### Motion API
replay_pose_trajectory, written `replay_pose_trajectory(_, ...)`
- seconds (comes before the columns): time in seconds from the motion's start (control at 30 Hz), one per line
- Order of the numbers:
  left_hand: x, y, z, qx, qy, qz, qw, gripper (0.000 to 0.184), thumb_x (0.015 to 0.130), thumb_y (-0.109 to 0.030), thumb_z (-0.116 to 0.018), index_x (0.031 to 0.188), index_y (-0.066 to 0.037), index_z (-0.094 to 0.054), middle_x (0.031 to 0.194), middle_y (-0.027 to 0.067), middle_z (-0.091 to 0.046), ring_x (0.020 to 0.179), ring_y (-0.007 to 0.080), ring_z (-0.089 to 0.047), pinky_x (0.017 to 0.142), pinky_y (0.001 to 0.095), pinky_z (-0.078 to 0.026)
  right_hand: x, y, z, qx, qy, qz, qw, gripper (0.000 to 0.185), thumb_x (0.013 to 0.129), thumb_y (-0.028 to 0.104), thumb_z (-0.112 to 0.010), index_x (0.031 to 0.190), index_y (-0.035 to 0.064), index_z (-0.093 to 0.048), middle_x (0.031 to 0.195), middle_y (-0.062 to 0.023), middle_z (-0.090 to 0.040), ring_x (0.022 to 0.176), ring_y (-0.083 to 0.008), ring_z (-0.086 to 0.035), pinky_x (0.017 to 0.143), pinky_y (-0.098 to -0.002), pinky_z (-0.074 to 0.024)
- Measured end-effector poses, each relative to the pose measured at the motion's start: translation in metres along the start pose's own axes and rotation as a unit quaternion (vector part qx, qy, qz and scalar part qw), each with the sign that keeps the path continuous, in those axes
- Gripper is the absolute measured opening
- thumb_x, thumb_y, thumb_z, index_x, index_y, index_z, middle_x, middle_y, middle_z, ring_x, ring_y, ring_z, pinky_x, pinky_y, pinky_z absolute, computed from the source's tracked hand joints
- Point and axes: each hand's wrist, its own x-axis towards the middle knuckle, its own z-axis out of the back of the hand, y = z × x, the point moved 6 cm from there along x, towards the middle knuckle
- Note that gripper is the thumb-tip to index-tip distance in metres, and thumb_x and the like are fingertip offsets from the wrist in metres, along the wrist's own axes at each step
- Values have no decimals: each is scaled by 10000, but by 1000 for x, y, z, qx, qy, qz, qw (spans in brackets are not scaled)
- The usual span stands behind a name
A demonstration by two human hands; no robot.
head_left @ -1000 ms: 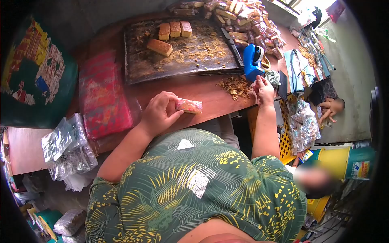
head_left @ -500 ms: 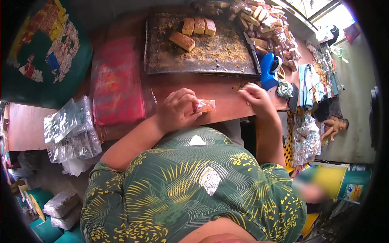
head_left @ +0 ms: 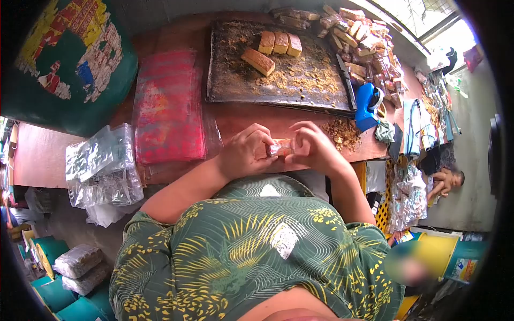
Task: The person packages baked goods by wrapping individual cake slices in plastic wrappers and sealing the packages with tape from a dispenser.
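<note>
Near the table's front edge, a small piece of cake in clear plastic wrap point(head_left: 281, 146) is between my two hands. My left hand point(head_left: 247, 150) grips its left end, thumb below and fingers above. At the right end, my right hand point(head_left: 317, 148) has thumb and fingers curled around the cake; the exact contact is partly hidden. Beyond them lies a dark baking tray point(head_left: 230, 85) strewn with crumbs, carrying several golden cake slices point(head_left: 281, 43), one set apart at an angle.
A blue tape dispenser point(head_left: 366, 107) stands right of the tray, beside a long knife point(head_left: 345, 80). Wrapped cake pieces point(head_left: 369, 37) are heaped at back right. Crumbs point(head_left: 342, 134) lie on the table. Red plastic sheets point(head_left: 168, 107) and clear bags point(head_left: 101, 166) are at left, by a green drum point(head_left: 101, 117).
My right hand has come left and down to the right end of the wrapped cake. My left hand still holds it. The camera view has shifted slightly.
</note>
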Motion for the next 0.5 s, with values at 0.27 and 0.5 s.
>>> replay_pose_trajectory(0.27,22,2,70,65,-9,-17,998,316,848,-249,-837,1072,-88,-685,1177,100,-673,1126,323,-639,992,439,-500,-8,-5,130,-187,-361,31,913,108,881,39,-748,930,67,-655,1047,-132,-702,1087,-292,-663,950,-391,-503)
replay_pose_trajectory(0.5,-25,115,193,377,-68,163,909,317,835,-321,-841,922,-53,-698,1265,135,-650,1182,341,-610,1028,457,-484,71,57,138,-185,-337,82,920,238,832,131,-867,1006,76,-715,1273,-150,-685,1202,-305,-651,1069,-413,-507)
